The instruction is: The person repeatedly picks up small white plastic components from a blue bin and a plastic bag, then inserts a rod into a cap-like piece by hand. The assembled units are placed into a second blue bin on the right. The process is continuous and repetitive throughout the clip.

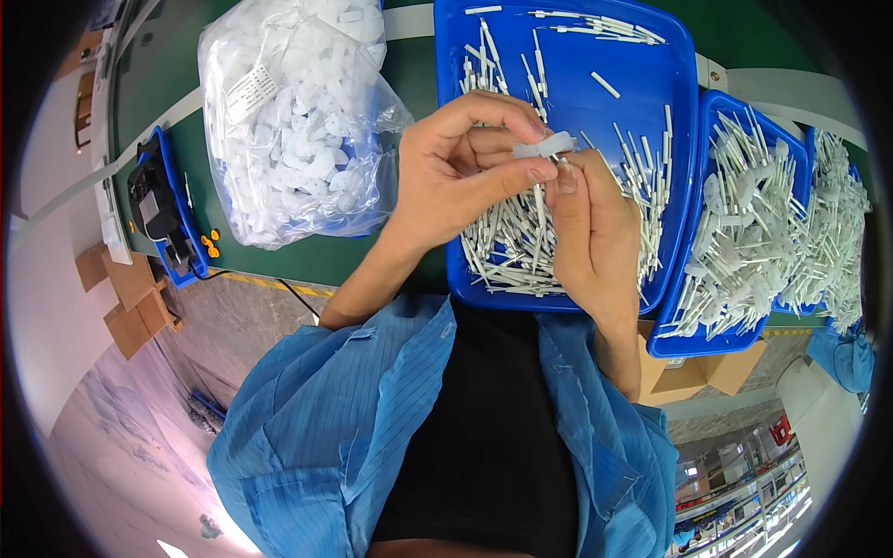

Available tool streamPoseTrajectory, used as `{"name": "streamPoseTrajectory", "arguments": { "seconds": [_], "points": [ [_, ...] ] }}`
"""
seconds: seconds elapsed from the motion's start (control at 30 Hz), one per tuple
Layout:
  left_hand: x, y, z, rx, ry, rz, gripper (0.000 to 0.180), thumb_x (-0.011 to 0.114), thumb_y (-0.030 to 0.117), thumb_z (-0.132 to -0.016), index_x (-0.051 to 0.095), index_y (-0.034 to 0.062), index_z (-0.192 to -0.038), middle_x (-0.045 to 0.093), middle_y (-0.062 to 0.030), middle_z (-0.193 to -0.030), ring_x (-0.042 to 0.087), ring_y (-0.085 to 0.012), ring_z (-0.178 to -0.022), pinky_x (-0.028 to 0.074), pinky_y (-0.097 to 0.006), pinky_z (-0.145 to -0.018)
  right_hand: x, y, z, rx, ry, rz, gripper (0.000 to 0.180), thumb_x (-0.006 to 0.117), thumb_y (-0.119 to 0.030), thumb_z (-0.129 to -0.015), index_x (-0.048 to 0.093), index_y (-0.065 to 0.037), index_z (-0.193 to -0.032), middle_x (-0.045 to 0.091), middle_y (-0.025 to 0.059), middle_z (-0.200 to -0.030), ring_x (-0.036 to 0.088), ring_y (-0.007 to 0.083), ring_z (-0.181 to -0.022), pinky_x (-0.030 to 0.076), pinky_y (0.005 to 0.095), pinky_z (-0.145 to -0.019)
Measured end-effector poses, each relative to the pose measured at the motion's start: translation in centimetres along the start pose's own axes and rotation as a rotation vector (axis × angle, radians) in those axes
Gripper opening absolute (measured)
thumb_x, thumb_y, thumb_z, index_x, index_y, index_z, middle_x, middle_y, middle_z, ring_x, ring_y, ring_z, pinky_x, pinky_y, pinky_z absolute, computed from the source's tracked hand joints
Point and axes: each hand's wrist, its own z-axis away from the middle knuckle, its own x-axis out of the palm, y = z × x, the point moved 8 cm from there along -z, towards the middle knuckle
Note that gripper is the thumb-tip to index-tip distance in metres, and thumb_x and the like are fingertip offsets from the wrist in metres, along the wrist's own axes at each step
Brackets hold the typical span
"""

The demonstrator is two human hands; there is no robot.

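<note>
Lap hidden under blue striped smock [326, 437]. Above it, left hand [460, 167] and right hand [591, 232] close together, both pinching a small white plastic clip [547, 146], its lower end hidden by fingertips. Beneath, blue tray [665, 65] of thin white rods [507, 246]; farther left, crinkled clear bag [298, 112] of white parts

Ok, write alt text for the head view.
Two bare hands, left hand and right hand, pinch a small white plastic piece together above a blue tray of thin white sticks. A clear bag of white parts lies left.
</note>
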Motion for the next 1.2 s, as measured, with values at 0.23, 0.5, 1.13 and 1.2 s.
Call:
{"name": "streamPoseTrajectory", "arguments": {
  "seconds": [0.23, 0.5, 1.13, 1.2],
  "points": [
    [0.1, 0.8, -0.2, -0.037, -0.066, -0.08, 0.023, 0.071, -0.011, -0.082, 0.063, -0.0059, -0.102, 0.062, -0.018, -0.108, 0.068, -0.0221, -0.097, 0.057, -0.031, -0.086, 1.5, 2.8, 1.0, 0.227, -0.181, -0.641, 0.016, 0.05, -0.017, -0.103, 0.057, -0.003, -0.099, 0.06, 0.0109, -0.07, 0.063, 0.0202, -0.055, 0.044, 0.0297, -0.05],
    [0.6, 3.0, -0.7, 0.157, -0.187, -0.392, 0.021, 0.077, -0.006, -0.078, 0.07, -0.0044, -0.098, 0.068, -0.0158, -0.102, 0.072, -0.0228, -0.095, 0.06, -0.03, -0.081, 0.3, -2.0, 1.9, -0.345, 0.278, 0.394, 0.01, 0.064, -0.007, -0.092, 0.057, -0.003, -0.098, 0.054, 0.0055, -0.051, 0.057, 0.0238, -0.04, 0.041, 0.0346, -0.039],
    [1.1, 4.1, -0.1, 0.384, -0.208, -0.724, 0.022, 0.083, 0.003, -0.07, 0.075, 0.0026, -0.091, 0.072, -0.0111, -0.093, 0.074, -0.0208, -0.081, 0.062, -0.028, -0.069, -0.8, -0.2, 0.5, -0.313, 0.117, 0.005, 0.009, 0.063, -0.007, -0.09, 0.065, 0.0, -0.095, 0.057, 0.0112, -0.078, 0.052, 0.0234, -0.066, 0.042, 0.0364, -0.06],
    [1.7, 4.6, 0.6, 0.59, -0.186, -0.826, 0.014, 0.081, 0.009, -0.073, 0.076, 0.0081, -0.086, 0.074, -0.0087, -0.091, 0.074, -0.0193, -0.08, 0.06, -0.025, -0.063, -0.6, -0.6, 0.3, -0.171, 0.188, 0.027, 0.013, 0.061, -0.011, -0.094, 0.066, 0.002, -0.092, 0.06, 0.0111, -0.073, 0.054, 0.019, -0.061, 0.041, 0.0328, -0.056]
  ]
}}
